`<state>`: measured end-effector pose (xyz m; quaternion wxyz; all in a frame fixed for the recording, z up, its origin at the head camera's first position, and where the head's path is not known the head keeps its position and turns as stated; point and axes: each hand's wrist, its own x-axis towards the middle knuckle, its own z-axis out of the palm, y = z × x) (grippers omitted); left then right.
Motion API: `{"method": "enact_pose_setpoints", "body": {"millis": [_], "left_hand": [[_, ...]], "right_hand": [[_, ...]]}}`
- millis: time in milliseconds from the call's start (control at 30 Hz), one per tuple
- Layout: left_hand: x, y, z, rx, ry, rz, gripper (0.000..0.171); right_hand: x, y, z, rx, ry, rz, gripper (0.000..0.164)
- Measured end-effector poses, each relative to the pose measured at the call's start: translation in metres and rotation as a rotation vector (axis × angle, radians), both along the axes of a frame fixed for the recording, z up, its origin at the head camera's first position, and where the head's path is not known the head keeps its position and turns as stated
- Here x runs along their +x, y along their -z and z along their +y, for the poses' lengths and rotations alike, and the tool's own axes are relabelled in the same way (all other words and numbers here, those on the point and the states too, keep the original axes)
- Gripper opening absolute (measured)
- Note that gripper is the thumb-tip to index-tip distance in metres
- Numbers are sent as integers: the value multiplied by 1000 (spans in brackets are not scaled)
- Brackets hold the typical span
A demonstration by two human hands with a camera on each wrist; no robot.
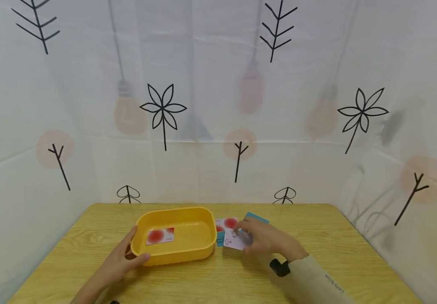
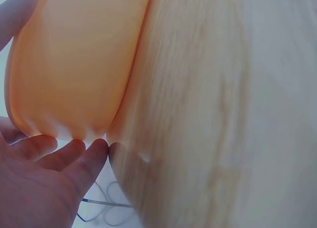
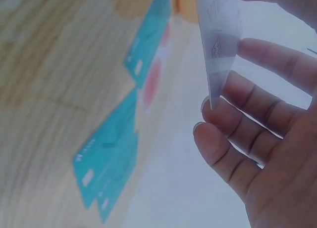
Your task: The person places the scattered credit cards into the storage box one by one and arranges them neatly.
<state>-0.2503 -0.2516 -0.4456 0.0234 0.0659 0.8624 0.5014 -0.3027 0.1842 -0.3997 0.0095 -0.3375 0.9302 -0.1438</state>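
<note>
A pale pinkish-white card [image 1: 237, 240] is hanging above the counter [image 1: 203, 280], just right of the yellow tray [image 1: 185, 236]. It is carrying thin dark script, too small and blurred to read. The right hand [image 1: 267, 236] is pinching this card between thumb and fingers. The left hand [image 1: 121, 257] is gripping the tray's left end, thumb lying along the near side.

Inside the tray, toward its left end, a card with red circles [image 1: 160, 236] is lying face up, showing a tiny word that is staying illegible. Beside the tray's right end, another red-circled card [image 1: 227, 221] is lying, and a blue card [image 1: 220, 240] is showing dark marks nearby. Beyond the right hand, a further blue card [image 1: 256, 217] is peeking out.

The right wrist view is revealing what the head view is mostly hiding there: two overlapping teal cards [image 3: 106, 149], bearing small pale print that is not resolving into words. The left wrist view is showing fingertips [image 2: 74, 149] pressing against the tray's end wall.

Farther out, the beige right sleeve [image 1: 313, 274] is bearing a line of small lettering, unreadable here, and a black device [image 1: 280, 267] is sitting at that wrist. Behind everything, a white cloth [image 1: 203, 177] is hanging, printed with black plant outlines.
</note>
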Motion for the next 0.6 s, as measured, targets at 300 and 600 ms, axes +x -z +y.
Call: {"method": "enact_pose_setpoints", "body": {"millis": [300, 600], "left_hand": [[-1, 0, 1, 9, 2, 9, 100], [1, -1, 1, -6, -6, 7, 100]], "right_hand": [[-2, -16, -6, -5, -24, 30, 58], [-10, -31, -20, 4, -55, 46, 55]]}}
